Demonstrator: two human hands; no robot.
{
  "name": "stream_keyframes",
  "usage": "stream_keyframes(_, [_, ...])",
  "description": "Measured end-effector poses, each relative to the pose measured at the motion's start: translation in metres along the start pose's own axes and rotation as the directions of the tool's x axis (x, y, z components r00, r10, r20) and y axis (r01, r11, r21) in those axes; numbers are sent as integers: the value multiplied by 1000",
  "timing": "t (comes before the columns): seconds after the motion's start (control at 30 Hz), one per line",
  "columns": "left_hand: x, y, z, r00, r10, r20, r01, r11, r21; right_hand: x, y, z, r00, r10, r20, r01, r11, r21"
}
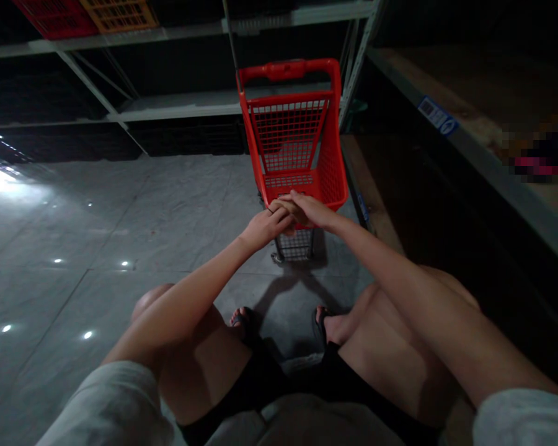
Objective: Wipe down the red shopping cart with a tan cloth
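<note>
My left hand point(268, 224) and my right hand point(310, 209) meet in front of me, over the near edge of a red shopping cart point(331, 155). The left fingers are curled, and a thin dark ring circles one of them. My right hand lies against the left from the other side, its fingers pointing left and partly overlapping. A tan patch shows between the hands; whether it is fingers or a held object I cannot make out. The cart has a red handle point(286, 70), a grid basket and a lower wire rack point(295, 244).
White metal shelving point(177, 105) stands behind the cart, with a red crate point(58, 18) and a yellow crate point(119, 13) up high and dark crates point(186, 136) below. To the right runs a ledge point(483, 145) with a blue label point(438, 116). Grey tiled floor point(97, 229) extends left.
</note>
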State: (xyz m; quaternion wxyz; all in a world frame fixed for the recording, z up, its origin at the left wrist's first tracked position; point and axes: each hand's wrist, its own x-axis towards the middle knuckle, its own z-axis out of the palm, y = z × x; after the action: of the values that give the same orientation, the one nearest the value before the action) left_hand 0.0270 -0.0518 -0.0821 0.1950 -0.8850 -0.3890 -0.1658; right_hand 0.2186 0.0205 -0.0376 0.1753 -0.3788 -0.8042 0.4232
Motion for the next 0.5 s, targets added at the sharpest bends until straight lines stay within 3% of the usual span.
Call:
stream_keyframes(0.1, [4, 2, 8, 990, -130, -55, 120, 981, -154, -16, -3, 20, 991, -107, -85, 113, 991, 72])
stream_keyframes(0.17, [11, -1, 7, 932, -320, -168, 266, 923, -279, -30, -7, 34, 969, -151, -195, 169, 982, 80])
stream_keyframes(0.23, [20, -4, 2, 874, -440, -207, 352, 866, -355, -43, -7, 47, 943, -100, -316, 154, 976, 152])
stream_keyframes(0.3, [29, -8, -4, 912, -387, -137, 321, 880, -351, -53, 3, 56, 898, 31, -439, 93, 962, 258])
stream_keyframes(0.33, [32, -12, -7, 945, -318, -74, 277, 901, -333, -57, 13, 58, 845, 94, -526, 77, 953, 294])
stream_keyframes(0.37, [34, -16, -9, 968, -250, -10, 235, 921, -312, -59, 26, 58, 761, 141, -633, 82, 947, 310])
stream_keyframes(0.4, [34, -21, -12, 977, -207, 46, 211, 934, -288, -60, 41, 54, 641, 171, -748, 108, 945, 308])
stream_keyframes(0.47, [30, -34, -14, 973, -196, 123, 219, 949, -226, -59, 75, 40, 332, 212, -919, 186, 940, 284])
stream_keyframes(0.5, [27, -40, -15, 968, -198, 152, 226, 955, -194, -57, 91, 31, 200, 234, -952, 224, 935, 276])
